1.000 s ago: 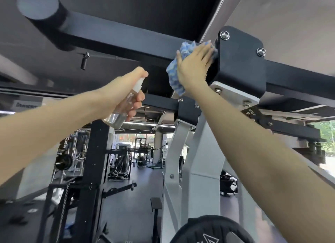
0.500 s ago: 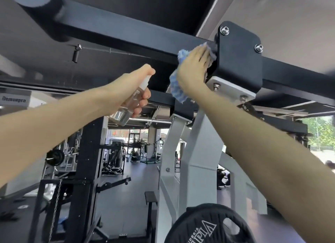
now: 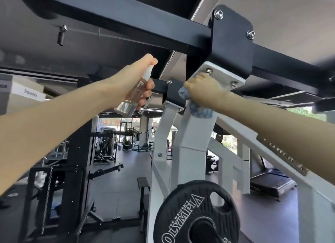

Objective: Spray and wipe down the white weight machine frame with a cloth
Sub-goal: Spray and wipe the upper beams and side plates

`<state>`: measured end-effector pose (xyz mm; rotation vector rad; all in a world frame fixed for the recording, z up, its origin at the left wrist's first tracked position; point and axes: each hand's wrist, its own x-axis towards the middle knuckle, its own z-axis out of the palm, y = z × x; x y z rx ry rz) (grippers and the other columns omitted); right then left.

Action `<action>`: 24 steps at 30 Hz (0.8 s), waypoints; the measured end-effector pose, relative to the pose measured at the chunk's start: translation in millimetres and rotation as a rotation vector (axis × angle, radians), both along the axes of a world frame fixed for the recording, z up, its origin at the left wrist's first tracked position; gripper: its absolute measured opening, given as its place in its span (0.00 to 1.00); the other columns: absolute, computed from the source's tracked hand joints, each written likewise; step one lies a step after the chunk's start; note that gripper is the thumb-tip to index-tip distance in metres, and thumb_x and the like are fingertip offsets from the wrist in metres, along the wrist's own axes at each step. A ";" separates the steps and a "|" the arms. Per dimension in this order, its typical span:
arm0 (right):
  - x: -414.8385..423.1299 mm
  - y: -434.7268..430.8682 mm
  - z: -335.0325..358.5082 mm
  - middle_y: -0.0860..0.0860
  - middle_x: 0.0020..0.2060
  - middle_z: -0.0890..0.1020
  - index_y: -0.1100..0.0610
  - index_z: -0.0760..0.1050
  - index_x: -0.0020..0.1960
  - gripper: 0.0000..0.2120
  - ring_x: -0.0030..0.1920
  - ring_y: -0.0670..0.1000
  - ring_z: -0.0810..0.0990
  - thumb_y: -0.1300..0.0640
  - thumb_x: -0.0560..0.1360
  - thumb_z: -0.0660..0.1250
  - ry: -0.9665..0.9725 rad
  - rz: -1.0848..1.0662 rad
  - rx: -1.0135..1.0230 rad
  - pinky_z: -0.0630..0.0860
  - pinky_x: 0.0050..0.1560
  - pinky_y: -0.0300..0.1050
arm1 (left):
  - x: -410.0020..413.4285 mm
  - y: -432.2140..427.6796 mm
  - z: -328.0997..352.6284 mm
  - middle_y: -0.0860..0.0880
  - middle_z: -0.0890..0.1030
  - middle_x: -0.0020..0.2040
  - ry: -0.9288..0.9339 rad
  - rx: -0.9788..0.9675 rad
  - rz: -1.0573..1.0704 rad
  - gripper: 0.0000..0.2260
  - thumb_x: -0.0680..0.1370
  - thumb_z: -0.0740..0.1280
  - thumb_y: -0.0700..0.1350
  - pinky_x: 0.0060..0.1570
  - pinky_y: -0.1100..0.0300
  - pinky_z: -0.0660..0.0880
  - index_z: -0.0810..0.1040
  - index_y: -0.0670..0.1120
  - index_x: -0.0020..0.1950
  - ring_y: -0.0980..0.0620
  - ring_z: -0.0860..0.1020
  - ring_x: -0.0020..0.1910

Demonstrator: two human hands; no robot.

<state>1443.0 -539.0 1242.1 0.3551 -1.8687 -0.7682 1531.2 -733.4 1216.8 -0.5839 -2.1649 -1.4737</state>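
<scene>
The white weight machine frame (image 3: 192, 145) rises at centre to a white bolted plate under a black bracket (image 3: 232, 43). My right hand (image 3: 204, 88) grips a blue-and-white cloth (image 3: 199, 110) against the top of the white upright, just below that plate. My left hand (image 3: 139, 79) holds a small clear spray bottle (image 3: 132, 97) raised to the left of the cloth, index finger on its white nozzle.
A black crossbeam (image 3: 126, 16) runs overhead. A black Olympia weight plate (image 3: 195, 217) hangs on the frame at the bottom centre. A black rack with a chain (image 3: 59, 170) stands at the left. Other gym machines and a treadmill (image 3: 272, 184) stand behind.
My right hand has slid the cloth down from the side of the black bracket to the top of the white upright. The left hand with the bottle has stayed raised beside it.
</scene>
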 end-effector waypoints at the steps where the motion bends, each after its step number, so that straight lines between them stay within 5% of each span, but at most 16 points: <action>1: -0.5 5.1 -7.0 0.59 0.54 0.78 0.62 0.74 0.56 0.13 0.56 0.60 0.76 0.58 0.75 0.60 -0.072 0.015 0.002 0.67 0.59 0.50 | 0.3 5.2 -1.2 0.50 0.68 0.24 0.002 0.001 -0.010 0.25 0.79 0.57 0.61 0.24 0.65 0.68 0.67 0.46 0.27 0.51 0.66 0.20; 5: 2.7 -5.9 -77.5 0.59 0.42 0.82 0.61 0.77 0.43 0.27 0.47 0.59 0.79 0.43 0.71 0.46 -0.208 0.118 0.117 0.72 0.56 0.53 | 3.3 18.5 -7.2 0.50 0.68 0.23 0.005 -0.002 -0.025 0.25 0.79 0.56 0.61 0.25 0.65 0.69 0.66 0.46 0.27 0.51 0.67 0.19; 9: 4.9 -14.7 -106.7 0.55 0.51 0.81 0.59 0.76 0.53 0.21 0.53 0.56 0.78 0.42 0.77 0.57 -0.376 0.095 0.309 0.69 0.62 0.51 | 5.4 20.5 -14.0 0.50 0.68 0.23 -0.022 0.003 -0.040 0.26 0.78 0.57 0.61 0.25 0.65 0.69 0.67 0.46 0.26 0.51 0.67 0.19; 13: -10.5 26.9 -55.9 0.58 0.43 0.82 0.62 0.78 0.47 0.15 0.47 0.59 0.82 0.52 0.67 0.70 -0.040 0.366 0.085 0.76 0.52 0.49 | 2.6 29.4 -24.3 0.50 0.69 0.23 -0.020 0.000 -0.078 0.26 0.79 0.57 0.61 0.27 0.63 0.69 0.67 0.47 0.25 0.51 0.67 0.20; 18: -25.3 46.5 -111.9 0.59 0.66 0.73 0.64 0.72 0.66 0.26 0.70 0.59 0.66 0.53 0.71 0.58 -0.008 0.551 -0.041 0.59 0.69 0.57 | -1.6 54.1 -36.5 0.48 0.69 0.24 -0.046 0.023 -0.096 0.26 0.79 0.57 0.61 0.27 0.63 0.69 0.68 0.46 0.26 0.50 0.67 0.20; 21: -26.5 65.8 -114.3 0.59 0.71 0.67 0.63 0.66 0.71 0.32 0.72 0.58 0.63 0.49 0.70 0.55 -0.061 0.463 0.163 0.54 0.71 0.54 | -0.8 74.5 -39.7 0.49 0.70 0.23 -0.053 0.015 -0.062 0.26 0.79 0.57 0.61 0.24 0.65 0.70 0.68 0.46 0.27 0.50 0.67 0.19; 24: -31.9 80.7 -95.1 0.59 0.70 0.68 0.64 0.65 0.71 0.31 0.71 0.60 0.65 0.53 0.70 0.53 -0.007 0.454 0.085 0.55 0.71 0.54 | 1.9 94.6 -38.9 0.49 0.69 0.23 -0.075 0.009 -0.039 0.27 0.79 0.57 0.62 0.25 0.65 0.69 0.67 0.46 0.26 0.50 0.67 0.20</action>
